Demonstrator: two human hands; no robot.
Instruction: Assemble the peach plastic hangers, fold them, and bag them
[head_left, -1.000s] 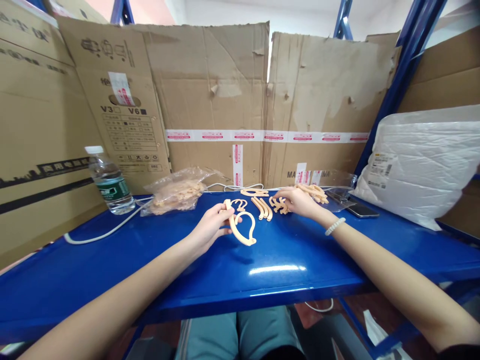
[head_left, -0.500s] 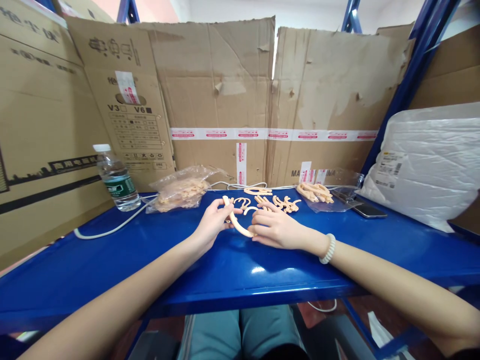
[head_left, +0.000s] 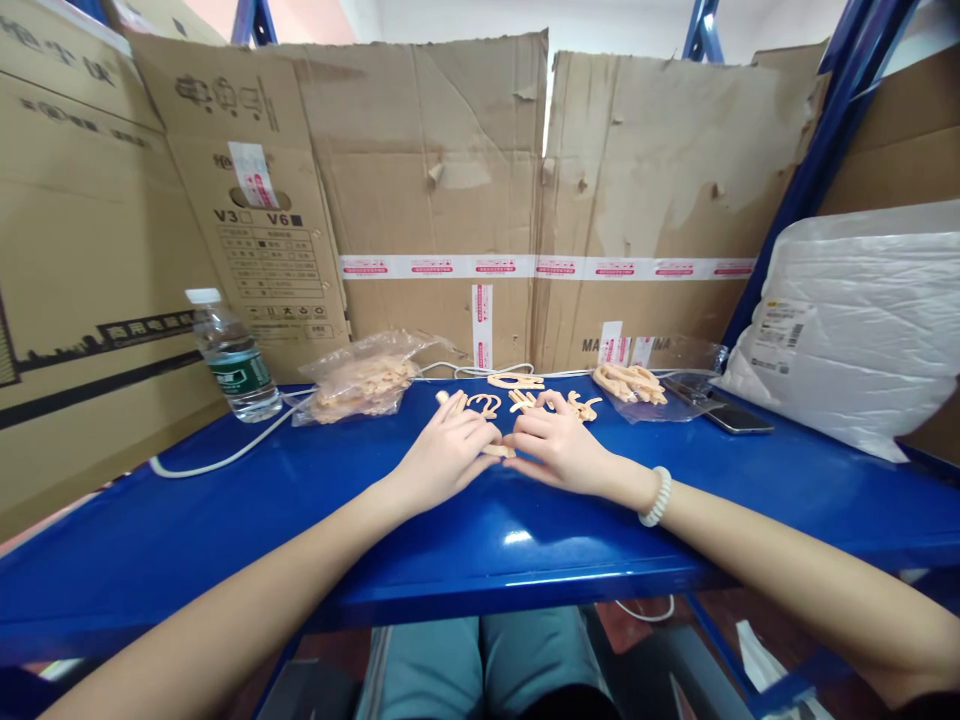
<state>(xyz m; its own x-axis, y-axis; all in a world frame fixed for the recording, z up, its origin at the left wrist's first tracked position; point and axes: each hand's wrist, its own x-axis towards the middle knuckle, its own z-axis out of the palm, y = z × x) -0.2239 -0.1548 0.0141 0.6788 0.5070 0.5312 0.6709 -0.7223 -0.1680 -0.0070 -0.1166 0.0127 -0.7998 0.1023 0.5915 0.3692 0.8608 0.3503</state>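
Observation:
A curved beige plastic piece (head_left: 498, 451) shows between my two hands, its middle mostly covered by fingers. My left hand (head_left: 451, 452) is closed around it, back of the hand turned up, and a pale rounded end pokes out above the fingers. Its other end is pinched by the fingertips of my right hand (head_left: 559, 445), which wears a pale beaded bracelet (head_left: 657, 497). Just behind the hands lie small hook-shaped beige pieces (head_left: 484, 405) and a loose pile of beige parts (head_left: 582, 405), partly hidden by my right hand.
On the blue table (head_left: 360, 540), a beige loop-shaped piece (head_left: 516, 381) lies at the back. Bagged beige parts (head_left: 360, 388) and a water bottle (head_left: 234, 358) stand left; another open bag of parts (head_left: 630, 384), a phone (head_left: 739, 418) and a white wrapped bundle (head_left: 847, 330) are right. Cardboard (head_left: 435, 200) walls the back.
My left hand has turned over and moved right, closer to my right hand, covering most of the curved piece. The piece has swung from slanting to lying nearly level.

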